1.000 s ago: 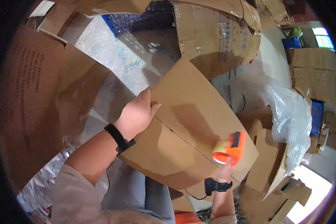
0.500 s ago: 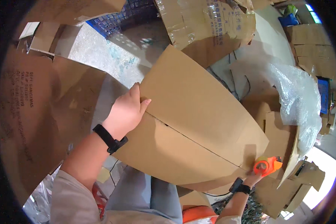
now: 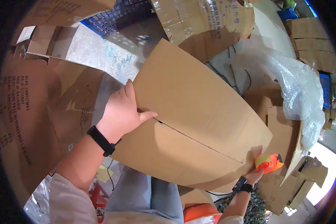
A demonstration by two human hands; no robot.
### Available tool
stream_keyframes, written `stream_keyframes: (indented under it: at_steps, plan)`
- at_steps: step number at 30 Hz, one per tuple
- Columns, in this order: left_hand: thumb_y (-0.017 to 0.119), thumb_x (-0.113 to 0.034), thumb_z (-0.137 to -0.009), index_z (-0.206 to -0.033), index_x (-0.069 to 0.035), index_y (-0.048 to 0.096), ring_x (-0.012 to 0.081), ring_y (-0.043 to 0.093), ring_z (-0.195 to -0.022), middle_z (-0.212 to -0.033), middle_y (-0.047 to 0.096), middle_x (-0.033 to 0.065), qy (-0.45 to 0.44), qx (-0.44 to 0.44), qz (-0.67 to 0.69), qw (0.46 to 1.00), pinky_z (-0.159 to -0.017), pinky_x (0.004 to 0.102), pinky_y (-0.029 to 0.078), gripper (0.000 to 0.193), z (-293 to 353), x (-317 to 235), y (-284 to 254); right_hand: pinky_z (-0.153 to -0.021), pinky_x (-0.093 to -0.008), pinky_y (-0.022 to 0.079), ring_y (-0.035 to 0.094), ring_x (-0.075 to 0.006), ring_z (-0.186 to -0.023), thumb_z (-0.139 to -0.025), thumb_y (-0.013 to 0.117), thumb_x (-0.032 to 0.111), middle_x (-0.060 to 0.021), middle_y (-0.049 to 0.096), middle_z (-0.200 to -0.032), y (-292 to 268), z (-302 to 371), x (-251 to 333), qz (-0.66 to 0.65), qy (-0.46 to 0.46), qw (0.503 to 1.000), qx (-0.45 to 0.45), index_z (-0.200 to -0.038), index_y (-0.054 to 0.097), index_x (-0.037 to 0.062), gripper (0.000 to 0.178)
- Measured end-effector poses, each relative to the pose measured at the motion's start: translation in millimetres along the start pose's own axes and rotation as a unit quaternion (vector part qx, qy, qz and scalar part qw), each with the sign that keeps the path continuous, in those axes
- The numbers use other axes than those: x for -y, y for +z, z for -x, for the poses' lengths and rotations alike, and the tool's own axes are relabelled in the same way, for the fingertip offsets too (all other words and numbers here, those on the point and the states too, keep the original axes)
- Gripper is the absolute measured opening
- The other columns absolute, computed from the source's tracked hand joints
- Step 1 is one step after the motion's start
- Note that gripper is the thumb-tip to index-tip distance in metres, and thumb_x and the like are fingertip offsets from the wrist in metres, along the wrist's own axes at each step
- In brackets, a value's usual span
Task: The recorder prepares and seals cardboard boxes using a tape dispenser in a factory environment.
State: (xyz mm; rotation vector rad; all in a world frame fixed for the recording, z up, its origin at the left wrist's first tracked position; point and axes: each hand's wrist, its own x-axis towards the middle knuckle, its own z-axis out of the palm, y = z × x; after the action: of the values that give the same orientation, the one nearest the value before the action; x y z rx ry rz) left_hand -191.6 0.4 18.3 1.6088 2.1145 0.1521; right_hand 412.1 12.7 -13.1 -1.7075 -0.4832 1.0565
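Note:
A large brown cardboard box (image 3: 198, 97) lies across my lap, its two top flaps meeting along a narrow seam. My left hand (image 3: 122, 110) grips the box's left end. Its thumb presses on the top beside the seam, while the other fingers go over the edge, partly hidden. At the right end, my right hand (image 3: 254, 175) is closed round an orange tape dispenser (image 3: 268, 163) carrying a roll of yellowish tape. The dispenser is next to the box's right edge; whether it touches the cardboard I cannot tell.
Big printed cartons (image 3: 30, 112) stand at the left. Another taped carton (image 3: 209, 26) and a blue plastic crate (image 3: 104, 22) are at the far side. Bubble wrap (image 3: 304, 97) drapes over open cardboard on the right. Dark green bristly foliage (image 3: 246, 205) sits below my right wrist.
My left thumb has stretched further across the top, along the seam. The dispenser in my right hand has turned, showing more of its tape roll. The box has shifted slightly in view.

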Motion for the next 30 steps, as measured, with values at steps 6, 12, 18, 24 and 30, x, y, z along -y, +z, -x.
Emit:
stream_keyframes:
  at_steps: [6,12,18,24,30]
  plan:
    - [0.078,-0.043,-0.058,-0.126,0.013,0.022,0.0384,0.053,-0.099,-0.112,0.046,0.0283,-0.067,0.057,0.066,0.994,-0.08,0.0398,0.047,0.105,2.5,-5.7,-8.9,-0.091,-0.0336,0.04,0.048,-0.0216,-0.107,-0.085,0.041,0.032,-0.0073,0.049,-0.117,13.4,7.0,-3.5,-0.024,0.017,0.998,-0.056,-0.121,0.044,0.0056,0.045]
    - [0.077,-0.041,-0.06,-0.125,0.011,0.022,0.038,0.053,-0.1,-0.109,0.048,0.0286,-0.055,0.075,0.064,0.994,-0.079,0.0405,0.047,0.099,2.4,4.2,-4.2,-0.099,-0.04,0.035,0.042,-0.0232,-0.118,-0.085,0.049,0.044,-0.01,0.045,-0.127,84.8,40.3,19.5,0.19,-0.234,0.952,0.047,-0.129,0.038,0.005,0.06]
    - [0.075,-0.025,-0.067,-0.121,0.002,0.031,0.0371,0.052,-0.101,-0.109,0.05,0.0245,-0.032,0.038,0.186,0.981,-0.081,0.0405,0.045,0.074,-0.1,9.1,-4.7,-0.094,-0.0372,0.038,0.046,-0.0189,-0.11,-0.08,0.062,0.031,-0.0096,0.047,-0.119,196.0,142.5,-1.3,0.224,-0.184,0.924,0.251,-0.121,0.041,0.0036,0.053]
    - [0.067,-0.008,-0.074,-0.119,0.002,0.035,0.0377,0.047,-0.108,-0.113,0.049,0.0227,-0.02,0.053,0.405,0.913,-0.09,0.0387,0.039,0.056,-0.4,15.9,-2.1,-0.08,-0.0408,0.042,0.051,-0.0259,-0.079,-0.061,0.075,0.018,-0.0104,0.049,-0.088,269.5,172.0,-15.0,0.299,-0.473,0.722,0.408,-0.099,0.041,0.0057,0.052]
    - [0.061,-0.006,-0.077,-0.124,0.005,0.031,0.0387,0.043,-0.114,-0.119,0.046,0.0254,0.002,0.035,0.378,0.925,-0.093,0.0373,0.038,0.056,-0.9,22.9,2.1,-0.07,-0.0349,0.043,0.053,-0.0224,-0.075,-0.063,0.073,0.012,-0.01,0.05,-0.085,285.9,179.0,-29.2,0.349,-0.472,0.683,0.436,-0.092,0.043,0.0046,0.042]
